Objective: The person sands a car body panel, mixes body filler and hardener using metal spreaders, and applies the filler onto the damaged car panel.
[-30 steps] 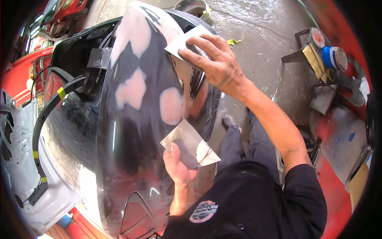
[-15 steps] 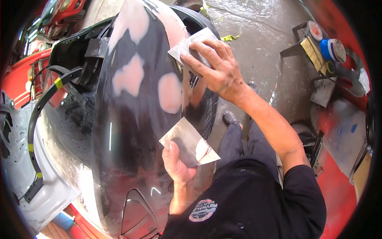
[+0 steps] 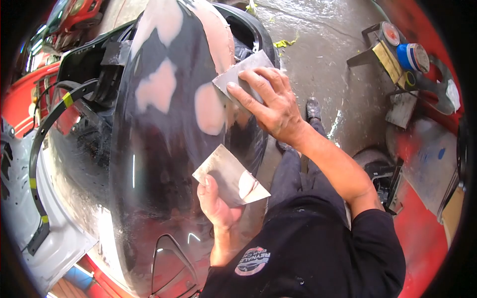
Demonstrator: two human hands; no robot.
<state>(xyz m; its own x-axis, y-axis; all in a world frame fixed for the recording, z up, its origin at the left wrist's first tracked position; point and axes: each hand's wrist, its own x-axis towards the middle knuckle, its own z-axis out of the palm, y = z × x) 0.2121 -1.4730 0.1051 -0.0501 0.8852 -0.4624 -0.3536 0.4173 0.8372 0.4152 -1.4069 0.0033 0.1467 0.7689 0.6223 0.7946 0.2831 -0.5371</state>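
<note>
My left hand [image 3: 217, 203] grips a flat metal plate [image 3: 223, 171] by its lower left edge, thumb on top; a pale dab of filler [image 3: 247, 185] lies near the plate's right corner. Higher up, my right hand [image 3: 268, 97] holds a thin grey spreader sheet [image 3: 243, 74], fingers spread over its face, at the side edge of a dark car fender [image 3: 164, 149]. Pinkish filler patches mark the fender: an irregular one [image 3: 156, 87], an oval one [image 3: 210, 109] and a long strip [image 3: 218, 42] along the edge. The spreader's far edge is beside the strip's lower end.
A stand [image 3: 365, 54] at the upper right bears a blue-banded tape roll or can [image 3: 413, 57]. Wet concrete floor [image 3: 318, 44] lies beyond the fender. At the left are a curved black trim piece [image 3: 37, 149] with yellow tape and a white panel [image 3: 64, 228].
The view has shifted forward along the car, so the fender sits further left. My right hand has come lower with the spreader, whose face has tilted. My left hand still grips the plate.
</note>
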